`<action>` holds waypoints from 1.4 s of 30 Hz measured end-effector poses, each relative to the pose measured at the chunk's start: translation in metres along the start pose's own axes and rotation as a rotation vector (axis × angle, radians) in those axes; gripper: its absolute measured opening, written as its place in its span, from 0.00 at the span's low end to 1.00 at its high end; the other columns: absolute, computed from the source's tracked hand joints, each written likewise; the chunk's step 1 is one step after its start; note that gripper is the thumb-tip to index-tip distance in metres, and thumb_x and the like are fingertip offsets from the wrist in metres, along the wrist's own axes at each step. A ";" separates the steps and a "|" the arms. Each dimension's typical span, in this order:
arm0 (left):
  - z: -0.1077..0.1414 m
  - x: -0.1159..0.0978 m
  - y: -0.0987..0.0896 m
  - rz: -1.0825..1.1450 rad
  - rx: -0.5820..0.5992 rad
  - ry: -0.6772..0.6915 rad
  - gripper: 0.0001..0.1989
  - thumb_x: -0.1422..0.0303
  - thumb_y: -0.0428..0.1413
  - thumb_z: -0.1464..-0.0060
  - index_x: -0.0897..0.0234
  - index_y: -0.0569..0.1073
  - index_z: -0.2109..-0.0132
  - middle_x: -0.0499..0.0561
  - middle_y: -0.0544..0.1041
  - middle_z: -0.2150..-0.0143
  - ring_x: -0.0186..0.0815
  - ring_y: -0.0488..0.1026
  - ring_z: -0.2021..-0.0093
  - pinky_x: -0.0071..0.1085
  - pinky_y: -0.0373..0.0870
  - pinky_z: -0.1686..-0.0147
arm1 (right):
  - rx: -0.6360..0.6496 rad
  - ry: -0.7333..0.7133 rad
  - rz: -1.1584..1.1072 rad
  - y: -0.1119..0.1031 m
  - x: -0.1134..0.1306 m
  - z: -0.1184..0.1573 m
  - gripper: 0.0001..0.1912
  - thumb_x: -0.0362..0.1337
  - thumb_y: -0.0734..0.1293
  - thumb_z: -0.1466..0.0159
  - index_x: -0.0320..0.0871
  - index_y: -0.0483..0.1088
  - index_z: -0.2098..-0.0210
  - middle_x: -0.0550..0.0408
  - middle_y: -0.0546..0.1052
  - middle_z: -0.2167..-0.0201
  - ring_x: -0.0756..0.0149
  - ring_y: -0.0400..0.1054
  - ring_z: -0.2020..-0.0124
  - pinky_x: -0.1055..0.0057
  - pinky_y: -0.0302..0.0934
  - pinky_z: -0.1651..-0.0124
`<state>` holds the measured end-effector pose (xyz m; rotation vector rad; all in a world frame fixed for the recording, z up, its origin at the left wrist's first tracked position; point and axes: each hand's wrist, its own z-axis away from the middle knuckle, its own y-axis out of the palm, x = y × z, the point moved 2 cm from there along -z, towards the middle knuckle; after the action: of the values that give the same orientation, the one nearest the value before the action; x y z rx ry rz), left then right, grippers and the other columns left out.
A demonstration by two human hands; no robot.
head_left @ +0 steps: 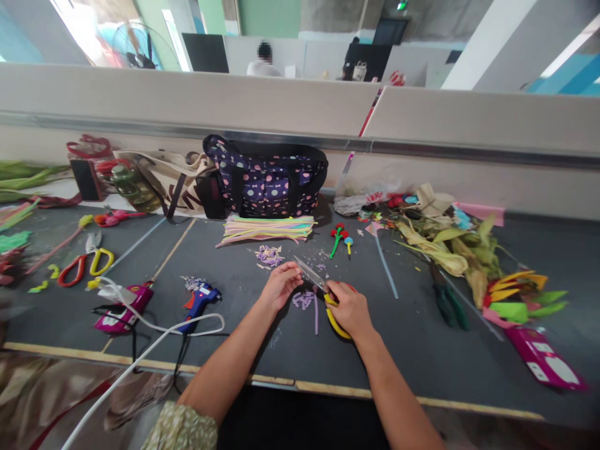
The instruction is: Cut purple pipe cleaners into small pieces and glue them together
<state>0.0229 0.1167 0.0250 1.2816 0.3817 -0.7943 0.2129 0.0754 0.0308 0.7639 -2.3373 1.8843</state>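
My right hand [347,307] is closed around yellow-handled scissors [338,322], whose blades point up and left toward my other hand. Beside the blade tips, the fingers of my left hand [282,284] are pinched together; whatever they hold is too small to make out. Below the blades lies a small heap of purple cut pieces [304,300], with a purple strip [316,315] next to it. Another pile of purple and cream pieces [269,255] sits just beyond my left hand. Farther back is a bundle of pastel fuzzy sticks [267,229].
A blue glue gun [199,306] with a white cable [164,329] lies left. Behind stands a patterned bag [272,181]. Green-handled pliers [450,300], dried husks [450,244] and a magenta box [544,359] are right. Red-and-yellow scissors [87,262] lie far left.
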 end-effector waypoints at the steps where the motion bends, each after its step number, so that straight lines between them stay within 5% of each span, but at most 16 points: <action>1: 0.000 0.000 0.000 0.004 -0.001 -0.001 0.12 0.76 0.65 0.63 0.68 0.72 0.68 0.46 0.74 0.76 0.27 0.71 0.78 0.23 0.71 0.73 | 0.001 -0.002 -0.002 0.000 0.000 0.000 0.09 0.32 0.62 0.45 0.47 0.67 0.64 0.60 0.71 0.72 0.71 0.65 0.70 0.77 0.51 0.68; 29: -0.001 -0.001 -0.001 0.004 -0.025 -0.018 0.12 0.76 0.65 0.62 0.69 0.73 0.67 0.48 0.76 0.74 0.26 0.71 0.77 0.23 0.71 0.72 | 0.007 0.022 0.008 0.003 -0.001 0.001 0.08 0.32 0.62 0.44 0.47 0.67 0.63 0.60 0.71 0.72 0.72 0.65 0.69 0.77 0.49 0.68; 42: -0.002 -0.017 -0.008 -0.196 -0.114 0.155 0.13 0.70 0.65 0.63 0.68 0.75 0.67 0.48 0.75 0.73 0.26 0.69 0.77 0.24 0.70 0.72 | -0.026 0.243 0.264 -0.005 -0.018 -0.003 0.14 0.36 0.65 0.43 0.48 0.66 0.56 0.57 0.72 0.65 0.70 0.65 0.68 0.74 0.47 0.69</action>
<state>0.0063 0.1235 0.0297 1.2144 0.6764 -0.8279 0.2298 0.0837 0.0297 0.2144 -2.3954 1.9079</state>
